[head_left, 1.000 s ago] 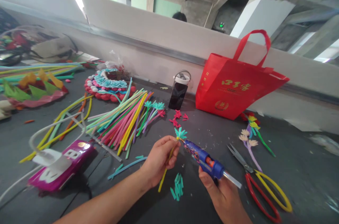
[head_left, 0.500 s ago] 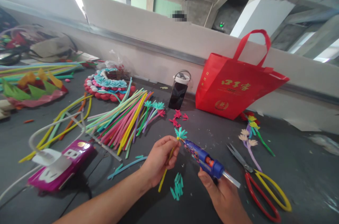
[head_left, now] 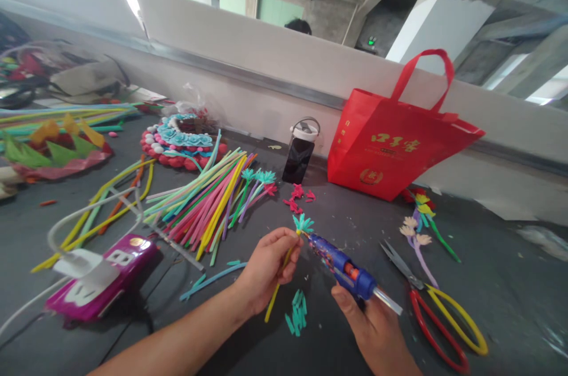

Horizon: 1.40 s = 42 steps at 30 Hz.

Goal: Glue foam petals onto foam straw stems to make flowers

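Pinched in my left hand [head_left: 270,269] is a pipe-cleaner flower [head_left: 303,223] with teal petals and a yellow stem slanting down below my fingers. My right hand [head_left: 373,325] grips a blue hot glue gun [head_left: 339,266], a clear glue stick poking out of its back end. The gun's nozzle is at the flower's base, close to my left fingertips; whether it touches cannot be made out. Below, a little heap of cut teal pieces [head_left: 298,314] lies on the dark table. Red cut pieces [head_left: 293,201] lie beyond the flower.
Scissors [head_left: 415,284] with red and yellow handles lie at right, near finished flowers [head_left: 417,231]. A red bag [head_left: 394,145] and a dark bottle [head_left: 300,154] stand behind. Pipe cleaners [head_left: 208,204] spread left of centre. A purple power strip [head_left: 119,269] with cables sits front left.
Both hands, the flower and the glue gun stay in nearly the same place. No clear movement shows at the table.
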Available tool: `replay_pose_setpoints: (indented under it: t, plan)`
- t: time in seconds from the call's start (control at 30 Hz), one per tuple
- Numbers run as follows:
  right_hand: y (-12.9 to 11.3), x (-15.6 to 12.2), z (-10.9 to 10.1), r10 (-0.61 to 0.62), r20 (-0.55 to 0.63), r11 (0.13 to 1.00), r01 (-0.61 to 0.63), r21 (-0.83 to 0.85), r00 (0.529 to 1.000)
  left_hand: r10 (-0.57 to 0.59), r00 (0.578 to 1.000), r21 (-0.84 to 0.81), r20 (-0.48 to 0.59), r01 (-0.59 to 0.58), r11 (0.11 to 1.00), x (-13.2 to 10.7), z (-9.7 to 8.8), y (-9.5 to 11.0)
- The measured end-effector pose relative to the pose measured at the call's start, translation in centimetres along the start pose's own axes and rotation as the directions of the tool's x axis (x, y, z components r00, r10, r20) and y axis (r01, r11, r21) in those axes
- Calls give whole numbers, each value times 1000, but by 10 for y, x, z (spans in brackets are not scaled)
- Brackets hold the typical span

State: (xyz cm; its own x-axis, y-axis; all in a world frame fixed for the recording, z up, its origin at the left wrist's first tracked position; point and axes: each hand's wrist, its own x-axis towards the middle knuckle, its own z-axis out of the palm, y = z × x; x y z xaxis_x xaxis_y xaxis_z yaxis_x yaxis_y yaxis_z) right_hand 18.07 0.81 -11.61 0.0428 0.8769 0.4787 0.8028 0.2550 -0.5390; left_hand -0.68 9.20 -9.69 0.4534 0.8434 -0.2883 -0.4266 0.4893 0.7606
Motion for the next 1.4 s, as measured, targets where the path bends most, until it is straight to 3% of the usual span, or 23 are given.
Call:
replay_pose_setpoints:
  t: [0.9,1.23,1.4]
  plan:
    - [-11,6,-7,9,49,999,-11,40,999,5,1000,1,16,-5,1000,0,0,1]
    - [2,-7,2,30,-42,999,-29,39,999,10,1000,20,23,-10,1000,-1,2,2]
    - [7,-13,-1,80,8,996,-80,42,997,-2,1000,22,14,1,1000,-2,2,3]
